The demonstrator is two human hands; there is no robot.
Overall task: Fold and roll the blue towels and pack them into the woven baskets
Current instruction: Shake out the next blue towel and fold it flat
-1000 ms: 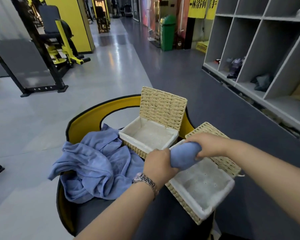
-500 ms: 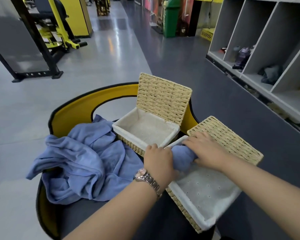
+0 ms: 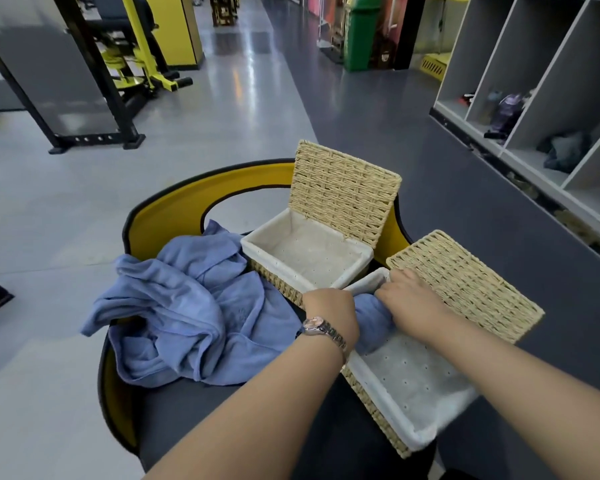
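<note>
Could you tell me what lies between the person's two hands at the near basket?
In the head view, the rolled blue towel lies between the left hand and right hand, at the far end of the near basket.

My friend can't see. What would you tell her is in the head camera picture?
Two bare hands, left hand and right hand, press a rolled blue towel into the near white-lined woven basket. A second open basket sits empty behind, beside a crumpled blue towel pile.

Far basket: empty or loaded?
Empty. The far basket has its lid up and only bare white lining shows; the rolled towel is in the near basket.
</note>
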